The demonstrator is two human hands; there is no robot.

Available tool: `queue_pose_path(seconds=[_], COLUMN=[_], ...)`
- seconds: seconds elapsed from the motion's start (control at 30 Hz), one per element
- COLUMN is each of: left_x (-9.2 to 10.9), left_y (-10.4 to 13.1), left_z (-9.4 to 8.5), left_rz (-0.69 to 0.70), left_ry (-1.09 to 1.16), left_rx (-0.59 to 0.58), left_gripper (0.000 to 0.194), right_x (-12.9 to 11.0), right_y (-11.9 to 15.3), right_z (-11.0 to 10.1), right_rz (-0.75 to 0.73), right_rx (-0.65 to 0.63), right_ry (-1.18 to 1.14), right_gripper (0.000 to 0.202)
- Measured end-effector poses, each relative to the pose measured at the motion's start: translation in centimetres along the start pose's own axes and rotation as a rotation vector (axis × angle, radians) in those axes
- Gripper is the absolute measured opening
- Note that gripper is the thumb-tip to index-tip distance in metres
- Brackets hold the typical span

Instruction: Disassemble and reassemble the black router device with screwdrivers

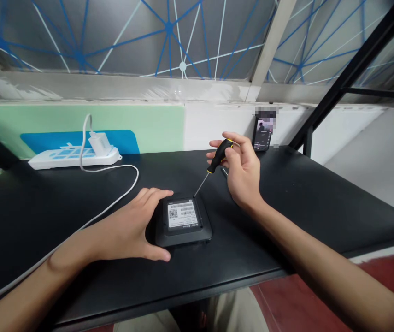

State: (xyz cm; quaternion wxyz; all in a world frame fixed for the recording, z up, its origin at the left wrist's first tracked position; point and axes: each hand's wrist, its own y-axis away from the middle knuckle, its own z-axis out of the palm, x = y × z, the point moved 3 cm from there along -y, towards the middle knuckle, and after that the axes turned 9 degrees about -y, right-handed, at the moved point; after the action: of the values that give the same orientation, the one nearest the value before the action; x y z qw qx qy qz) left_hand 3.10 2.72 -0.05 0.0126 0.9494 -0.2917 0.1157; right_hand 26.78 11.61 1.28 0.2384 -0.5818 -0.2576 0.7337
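Observation:
A square black device [185, 236] lies flat on the table, its white label with a QR code facing up. My left hand [138, 226] curves around its left side, thumb and fingers spread apart. The index fingertip is at the far edge and the thumb by the near edge; how firmly they touch is unclear. In my right hand [243, 168] is a black and yellow screwdriver [220, 157], held tilted by its handle. Its tip meets the device near the label's far right corner. Partly hidden behind the right hand is a short silver rod [224, 172].
A white power strip [75, 158] with a plugged-in charger [99, 144] sits at the back left. Its white cable [122, 196] runs across the black table [286, 193] under my left arm. A phone [262, 133] leans against the wall, beside a black frame bar [335, 101].

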Motion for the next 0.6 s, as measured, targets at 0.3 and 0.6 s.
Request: queue_pose_path(seconds=[0.3, 0.6], left_x=[-0.03, -0.1], left_y=[-0.21, -0.15], left_z=[0.16, 0.14], left_rz=[0.001, 0.013], left_ry=[-0.008, 0.008], left_rx=[-0.005, 0.019], left_gripper=[0.106, 0.105], right_x=[0.04, -0.34], right_y=[-0.3, 0.16], right_z=[-0.22, 0.11], right_rz=[-0.122, -0.01], right_rx=[0.059, 0.009], right_ry=[0.096, 0.008], right_gripper=[0.027, 0.022])
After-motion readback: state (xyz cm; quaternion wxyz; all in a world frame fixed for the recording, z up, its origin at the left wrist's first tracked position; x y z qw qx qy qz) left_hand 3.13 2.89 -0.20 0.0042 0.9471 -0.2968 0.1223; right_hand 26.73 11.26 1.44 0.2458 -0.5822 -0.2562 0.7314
